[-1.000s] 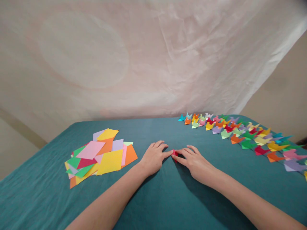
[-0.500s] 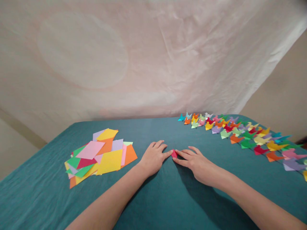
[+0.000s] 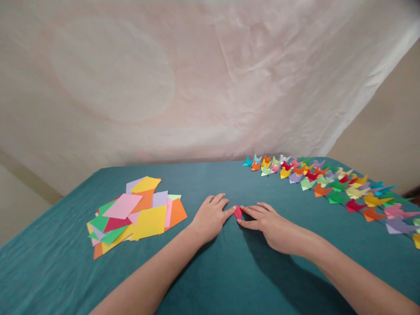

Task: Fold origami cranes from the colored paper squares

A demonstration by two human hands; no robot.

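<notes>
One red paper has left hand touching at nine o'clock, spread; right hand at four, perhaps pinching.

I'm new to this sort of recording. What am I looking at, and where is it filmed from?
There is no machine here, just two bare hands. Every picture comes from one camera on the wearer's head, looking forward and down. The left hand and right hand meet at a small folded red paper; whether it is pinched or only pressed is too small to tell. On the teal cloth, colored sheets lie in a loose pile at left, and rows of paper birds stand at right.
</notes>
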